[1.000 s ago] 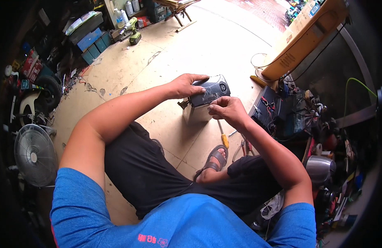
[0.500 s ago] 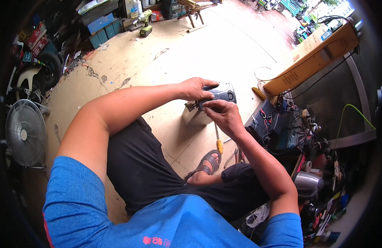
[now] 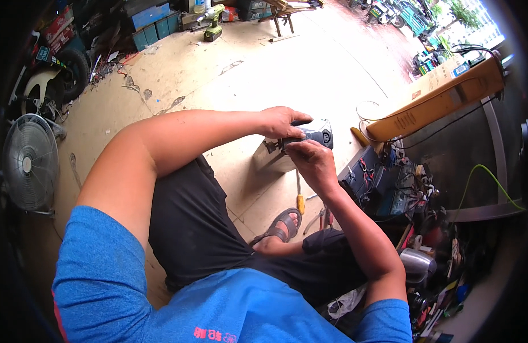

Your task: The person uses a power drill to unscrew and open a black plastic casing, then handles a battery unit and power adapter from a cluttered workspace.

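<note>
A boxy case with a dark lid and a black socket stands on the floor in front of me. My left hand grips the left end of its lid, thumb and forefinger on top. Close by, at the lid's near edge, my right hand is closed in a pinch; whatever lies between its fingertips is hidden. A small dark piece sticks out at the case's left side, under my left hand. Below the case, a screwdriver with a yellow handle lies on the floor beside my sandalled foot.
Pliers lie right of my foot. Electrical parts and cables crowd the right side, below a long orange-brown carton. A fan stands at left. At the back are a green cordless drill and a wooden stool.
The view has shifted slightly, so the background sits higher in it. Both hands stay at the lid; my right hand's fingers look more tightly bunched.
</note>
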### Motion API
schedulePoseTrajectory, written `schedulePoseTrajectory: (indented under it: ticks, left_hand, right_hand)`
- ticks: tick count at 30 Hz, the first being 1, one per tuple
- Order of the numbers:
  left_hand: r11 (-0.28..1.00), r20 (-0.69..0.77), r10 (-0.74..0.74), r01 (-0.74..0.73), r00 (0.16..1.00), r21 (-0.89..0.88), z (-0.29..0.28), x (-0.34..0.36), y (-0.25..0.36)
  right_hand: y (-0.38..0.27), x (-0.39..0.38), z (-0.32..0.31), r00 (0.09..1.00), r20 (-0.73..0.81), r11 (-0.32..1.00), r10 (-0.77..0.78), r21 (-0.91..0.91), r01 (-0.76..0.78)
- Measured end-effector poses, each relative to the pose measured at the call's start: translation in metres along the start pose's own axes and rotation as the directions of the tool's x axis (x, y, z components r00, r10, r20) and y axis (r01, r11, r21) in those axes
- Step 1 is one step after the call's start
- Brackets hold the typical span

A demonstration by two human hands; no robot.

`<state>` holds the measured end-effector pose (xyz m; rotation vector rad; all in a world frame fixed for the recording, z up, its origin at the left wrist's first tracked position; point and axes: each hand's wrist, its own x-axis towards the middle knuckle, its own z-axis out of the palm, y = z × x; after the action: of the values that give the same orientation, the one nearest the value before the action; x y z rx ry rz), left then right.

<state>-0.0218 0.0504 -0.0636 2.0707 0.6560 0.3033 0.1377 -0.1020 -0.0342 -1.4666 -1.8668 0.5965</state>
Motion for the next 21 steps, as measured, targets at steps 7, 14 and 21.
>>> schedulePoseTrajectory:
  ticks: [7,14,21]
  left_hand:
    - [0.999,0.0,-0.017,0.017,1.0,0.028,-0.003,-0.003,0.005]
    - [0.998,-0.006,-0.029,0.029,1.0,0.059,-0.003,-0.003,0.01]
    - [0.998,-0.006,-0.043,0.043,0.999,0.036,-0.001,-0.002,0.008]
  right_hand:
    - [-0.007,0.006,-0.002,0.972,0.062,0.935,-0.226,-0.266,0.235]
    - [-0.01,0.009,0.001,0.934,0.162,0.832,-0.318,-0.424,0.357]
    - [-0.006,0.004,0.007,0.94,0.111,0.848,-0.321,-0.408,0.338]
